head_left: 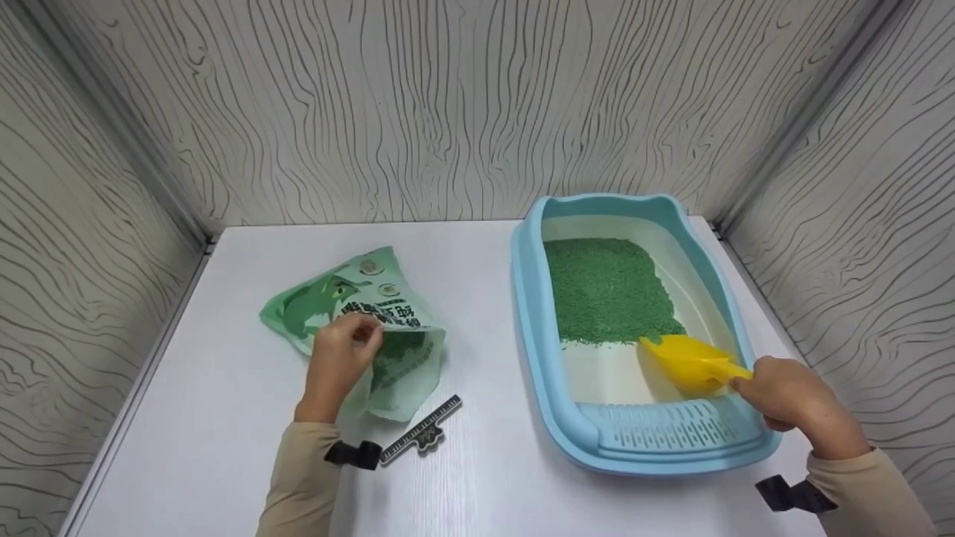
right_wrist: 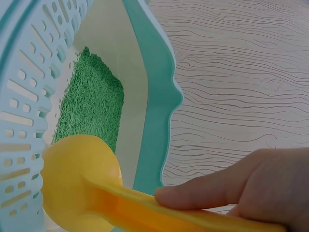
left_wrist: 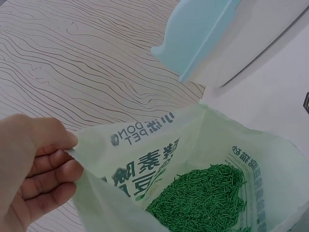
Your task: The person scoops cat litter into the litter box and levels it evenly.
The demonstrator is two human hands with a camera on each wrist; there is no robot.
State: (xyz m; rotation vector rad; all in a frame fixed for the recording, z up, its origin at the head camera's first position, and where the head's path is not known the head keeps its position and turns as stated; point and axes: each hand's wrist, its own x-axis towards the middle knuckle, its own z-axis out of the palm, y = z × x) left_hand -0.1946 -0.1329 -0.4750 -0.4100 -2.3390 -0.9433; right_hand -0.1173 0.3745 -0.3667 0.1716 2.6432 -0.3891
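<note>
My left hand [head_left: 345, 358] pinches the top edge of a pale green cat litter bag [head_left: 313, 302], holding its mouth apart. In the left wrist view, green litter pellets [left_wrist: 203, 198] show inside the bag. My right hand [head_left: 792, 395] grips the handle of a yellow scoop [head_left: 690, 362]. The scoop is tilted inside a light blue litter box [head_left: 537, 335], its front edge by a bed of green pellets [head_left: 612, 291]. That bed covers the far part of the box floor. In the right wrist view, the thumb lies along the scoop handle [right_wrist: 145, 208].
A dark ruler-like strip [head_left: 421, 431] with white marks lies on the white table [head_left: 477, 492] between bag and box. A slotted panel [head_left: 671, 426] forms the near end of the box. Patterned panels [head_left: 448, 112] enclose the table at the back and sides.
</note>
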